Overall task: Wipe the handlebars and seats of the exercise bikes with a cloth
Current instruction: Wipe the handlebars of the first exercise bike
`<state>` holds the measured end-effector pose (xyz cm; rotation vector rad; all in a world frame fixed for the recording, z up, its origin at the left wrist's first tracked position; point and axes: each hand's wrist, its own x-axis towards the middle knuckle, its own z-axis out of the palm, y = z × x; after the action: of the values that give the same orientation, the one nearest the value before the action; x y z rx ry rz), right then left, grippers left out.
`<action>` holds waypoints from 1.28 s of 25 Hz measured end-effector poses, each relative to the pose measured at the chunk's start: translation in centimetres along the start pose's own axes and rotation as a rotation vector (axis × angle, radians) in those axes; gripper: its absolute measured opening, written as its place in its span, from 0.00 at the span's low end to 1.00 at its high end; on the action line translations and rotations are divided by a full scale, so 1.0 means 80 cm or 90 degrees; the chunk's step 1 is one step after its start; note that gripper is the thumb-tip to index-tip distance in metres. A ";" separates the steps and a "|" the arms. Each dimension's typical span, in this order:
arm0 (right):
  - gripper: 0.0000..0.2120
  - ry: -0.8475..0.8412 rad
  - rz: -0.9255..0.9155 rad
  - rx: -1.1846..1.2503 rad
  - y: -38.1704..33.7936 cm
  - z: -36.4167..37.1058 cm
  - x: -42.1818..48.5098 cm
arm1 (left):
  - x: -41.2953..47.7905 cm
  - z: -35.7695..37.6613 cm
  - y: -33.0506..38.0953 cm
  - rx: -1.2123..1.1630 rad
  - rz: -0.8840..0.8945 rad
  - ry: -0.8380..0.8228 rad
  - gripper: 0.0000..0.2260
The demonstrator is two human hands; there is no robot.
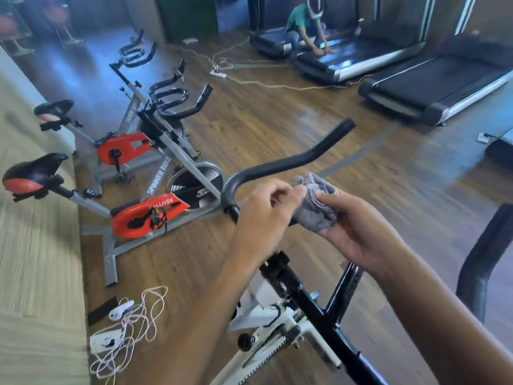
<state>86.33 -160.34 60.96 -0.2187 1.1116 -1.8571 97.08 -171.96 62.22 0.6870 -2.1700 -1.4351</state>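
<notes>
Fingers [297, 192] are pinched on the cloth [316, 211], bunched between left hand [263, 215] and right hand [358, 232]; the handlebar [291, 159] is seen just beyond, stretched away up-right, bend nearest the left hand.

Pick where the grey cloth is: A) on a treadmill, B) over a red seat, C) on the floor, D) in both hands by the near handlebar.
D: the right hand holds the grey cloth, thumb on top, and the left hand pinches its edge by the handlebar.
</notes>
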 end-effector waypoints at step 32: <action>0.12 -0.005 -0.230 -0.188 -0.078 0.033 0.017 | 0.084 -0.020 0.055 -0.376 -0.051 -0.023 0.17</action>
<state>83.14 -161.97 66.89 -0.6314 1.4120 -1.9913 92.12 -175.77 67.50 0.5284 -1.6172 -2.0100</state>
